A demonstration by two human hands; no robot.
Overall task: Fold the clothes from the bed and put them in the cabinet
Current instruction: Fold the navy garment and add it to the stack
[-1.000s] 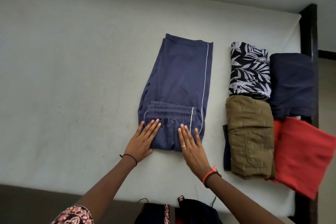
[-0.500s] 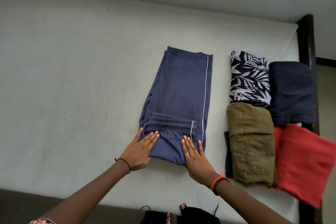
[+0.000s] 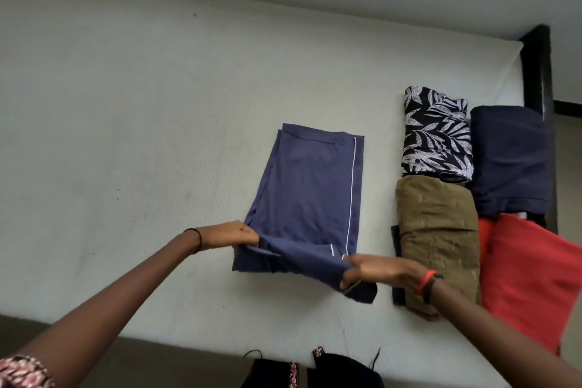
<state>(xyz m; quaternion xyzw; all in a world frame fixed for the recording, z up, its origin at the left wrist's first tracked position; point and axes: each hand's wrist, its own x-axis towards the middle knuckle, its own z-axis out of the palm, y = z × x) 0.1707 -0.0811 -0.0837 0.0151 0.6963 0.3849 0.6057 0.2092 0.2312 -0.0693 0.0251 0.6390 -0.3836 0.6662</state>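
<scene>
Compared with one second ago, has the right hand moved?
Yes. The right hand went right, closer to the olive garment, and now grips the near corner of the blue trousers.

Both arms reach forward from the bottom corners, pretty much straight and angling in toward each other. The left hand (image 3: 233, 235) has its fingers curled, pinching the near left corner of the blue pants (image 3: 308, 192), with a thin black band (image 3: 196, 239) on that wrist. The right hand (image 3: 374, 271) is turned side-on, thumb and fingers clamped on the near right corner, red and dark bands (image 3: 426, 285) on its wrist.
</scene>
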